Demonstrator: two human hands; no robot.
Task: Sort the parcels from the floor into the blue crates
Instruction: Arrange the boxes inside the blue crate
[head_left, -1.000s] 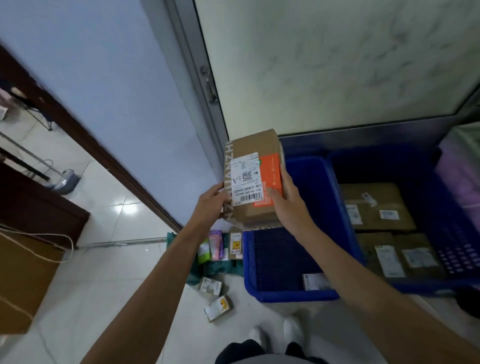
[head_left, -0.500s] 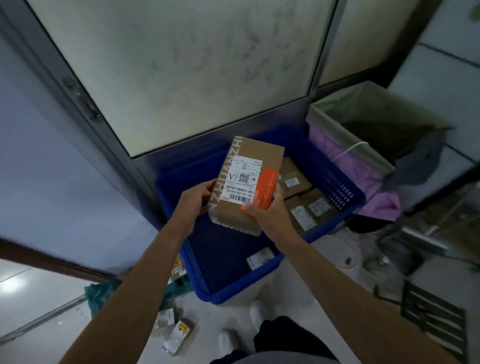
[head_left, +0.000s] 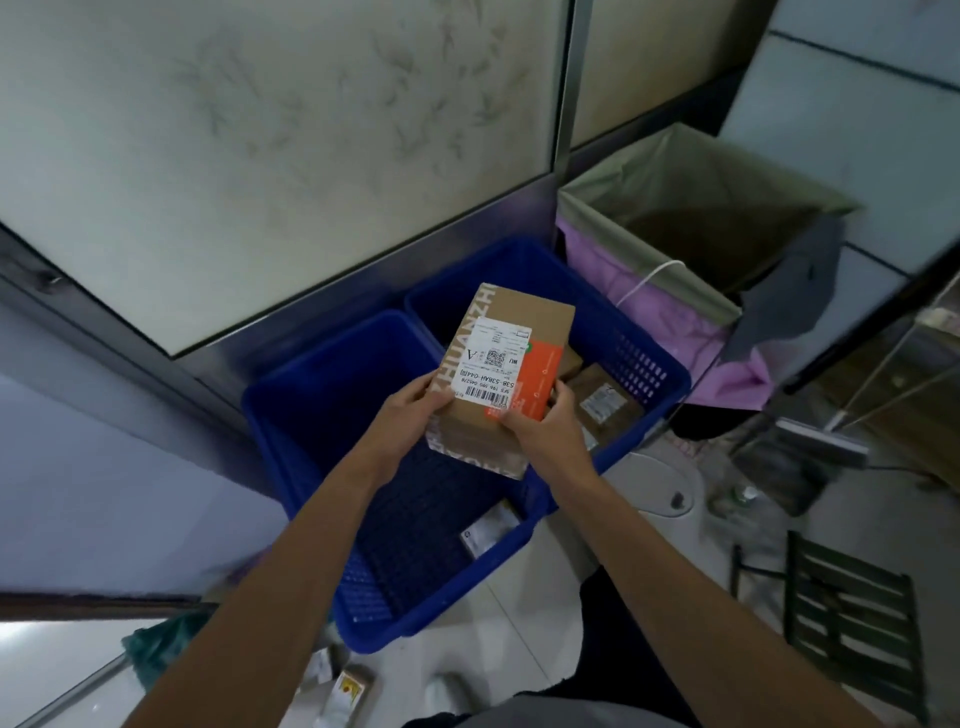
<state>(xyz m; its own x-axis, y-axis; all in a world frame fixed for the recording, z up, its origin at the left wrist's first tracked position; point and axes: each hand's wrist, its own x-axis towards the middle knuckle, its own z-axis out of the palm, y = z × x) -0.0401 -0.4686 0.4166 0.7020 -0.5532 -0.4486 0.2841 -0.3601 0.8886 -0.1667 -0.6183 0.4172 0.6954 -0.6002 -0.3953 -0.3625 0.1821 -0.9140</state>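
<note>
Both hands are grasping the brown cardboard parcel with a white label and orange sticker (head_left: 540, 317): the left hand (head_left: 410, 408) on its left edge, the right hand (head_left: 543, 431) on its near corner, label facing up, likely for reading. It is hovering at centre frame, above where the left blue plastic crate (head_left: 317, 389) is meeting the right blue plastic crate (head_left: 641, 364).

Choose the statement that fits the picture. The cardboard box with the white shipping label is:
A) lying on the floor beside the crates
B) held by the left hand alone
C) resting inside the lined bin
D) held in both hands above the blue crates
D: the left hand and the right hand both grip the cardboard box, which is held in the air above the blue crates.
</note>
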